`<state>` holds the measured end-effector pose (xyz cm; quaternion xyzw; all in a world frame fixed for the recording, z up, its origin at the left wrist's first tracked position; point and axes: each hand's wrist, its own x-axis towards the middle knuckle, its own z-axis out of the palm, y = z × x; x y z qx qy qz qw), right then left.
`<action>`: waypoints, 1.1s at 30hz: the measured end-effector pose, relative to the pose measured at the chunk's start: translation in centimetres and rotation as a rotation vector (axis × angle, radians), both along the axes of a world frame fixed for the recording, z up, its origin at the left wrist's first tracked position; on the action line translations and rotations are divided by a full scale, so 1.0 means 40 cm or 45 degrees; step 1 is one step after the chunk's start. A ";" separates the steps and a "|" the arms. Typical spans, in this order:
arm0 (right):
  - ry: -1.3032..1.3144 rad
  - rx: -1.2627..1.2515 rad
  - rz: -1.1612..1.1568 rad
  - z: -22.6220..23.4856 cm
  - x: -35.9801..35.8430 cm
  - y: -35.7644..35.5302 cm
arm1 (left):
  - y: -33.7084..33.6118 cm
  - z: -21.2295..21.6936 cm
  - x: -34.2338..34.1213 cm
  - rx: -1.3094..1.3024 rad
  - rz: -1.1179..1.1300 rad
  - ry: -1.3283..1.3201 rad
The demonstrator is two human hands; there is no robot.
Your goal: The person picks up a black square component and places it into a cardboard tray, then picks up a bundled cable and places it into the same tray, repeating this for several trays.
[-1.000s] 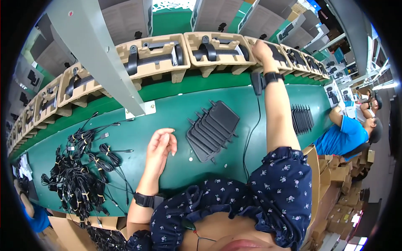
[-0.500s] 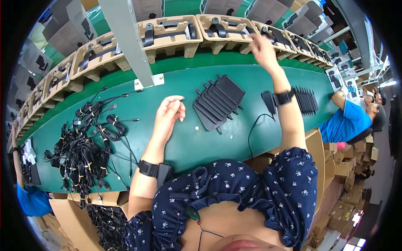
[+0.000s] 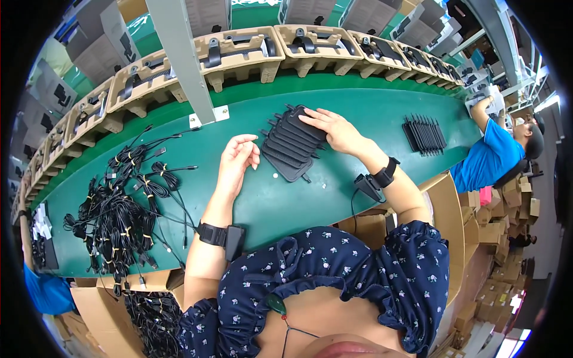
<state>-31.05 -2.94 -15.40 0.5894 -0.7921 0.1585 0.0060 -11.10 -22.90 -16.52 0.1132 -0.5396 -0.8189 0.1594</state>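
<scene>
Lying across the upper right end of a fanned stack of black plates (image 3: 286,149), your right grip (image 3: 339,132) has its fingers extended over the topmost plate; cannot tell whether it is clenched on that plate or only resting, as the thumb is hidden. The stack lies on the green worktop (image 3: 382,107), its plates overlapping downward and leftward from this grip, small prongs jutting from two sides. Your left grip (image 3: 236,161) is released: fingers loosely curled, nothing seen in it, near the stack's left side but apart from it. Behind each grip, the wrist carries a black strap (image 3: 212,234). Well to the right of your right grip lies a second prong-edged stack (image 3: 425,135). To the left of your left grip: a heap of black cables (image 3: 116,224), bundles tied with pale bands. Beyond both grips runs a row of beige moulded trays (image 3: 242,64) holding black parts; a grey post (image 3: 185,65) stands beyond your left grip.
</scene>
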 end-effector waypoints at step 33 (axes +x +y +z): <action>1.010 0.171 -0.852 0.065 -0.737 -0.043 | 0.016 -0.005 -0.021 0.046 -0.098 0.031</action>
